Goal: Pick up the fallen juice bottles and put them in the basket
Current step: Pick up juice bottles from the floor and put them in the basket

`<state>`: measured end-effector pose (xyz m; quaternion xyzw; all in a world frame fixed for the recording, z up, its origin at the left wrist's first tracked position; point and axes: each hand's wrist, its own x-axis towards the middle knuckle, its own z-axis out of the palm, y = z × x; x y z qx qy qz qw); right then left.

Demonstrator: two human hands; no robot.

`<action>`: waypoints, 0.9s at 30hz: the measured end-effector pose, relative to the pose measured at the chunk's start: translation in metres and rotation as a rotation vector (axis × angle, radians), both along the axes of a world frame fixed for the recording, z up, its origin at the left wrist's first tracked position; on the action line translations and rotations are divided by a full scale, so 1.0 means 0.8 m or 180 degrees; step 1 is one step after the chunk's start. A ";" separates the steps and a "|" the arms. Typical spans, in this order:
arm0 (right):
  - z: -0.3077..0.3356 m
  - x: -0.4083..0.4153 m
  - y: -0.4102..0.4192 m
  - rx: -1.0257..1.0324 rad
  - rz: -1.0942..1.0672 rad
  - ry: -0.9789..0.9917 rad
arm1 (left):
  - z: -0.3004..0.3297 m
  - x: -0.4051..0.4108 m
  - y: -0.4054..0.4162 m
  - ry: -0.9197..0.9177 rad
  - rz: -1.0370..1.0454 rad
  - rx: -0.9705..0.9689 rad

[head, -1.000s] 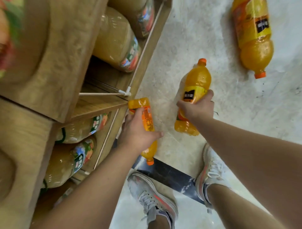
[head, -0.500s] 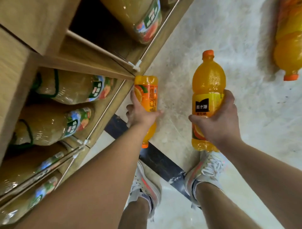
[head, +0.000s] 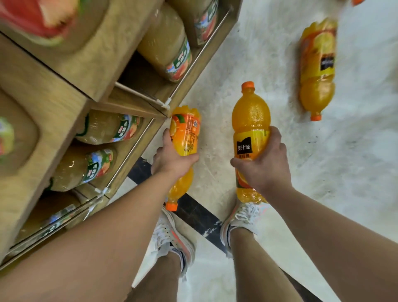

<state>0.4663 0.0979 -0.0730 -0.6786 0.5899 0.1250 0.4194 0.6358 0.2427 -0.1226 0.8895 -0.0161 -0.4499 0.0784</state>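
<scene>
My left hand (head: 171, 159) grips an orange juice bottle (head: 185, 133) round its middle, cap pointing down toward my shoe. My right hand (head: 266, 166) grips a second orange juice bottle (head: 251, 120) by its yellow label, orange cap pointing away from me. Both bottles are off the floor. A third orange juice bottle (head: 317, 71) lies on its side on the pale floor at the upper right, cap toward me. An orange cap of another bottle (head: 357, 2) shows at the top edge. No basket is in view.
A wooden shelf unit (head: 64, 103) stands close on my left, stocked with pale juice bottles (head: 165, 45) behind metal rails. My two feet in white sneakers (head: 170, 237) stand on the marble floor, across a dark stripe (head: 193, 213).
Both hands have lifted their bottles off the floor and hold them steady. The view has swung, so the lying bottle on the right shows more fully again.
</scene>
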 end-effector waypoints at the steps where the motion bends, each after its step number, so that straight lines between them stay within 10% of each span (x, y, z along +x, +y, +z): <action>1: 0.020 0.002 -0.004 -0.0035 -0.0019 -0.0012 | 0.024 -0.002 -0.005 0.0021 -0.0038 -0.0084; 27: 0.794 0.011 0.055 -0.1247 -0.0351 -0.0380 | 0.823 0.038 0.004 -0.0262 -0.0790 -0.2536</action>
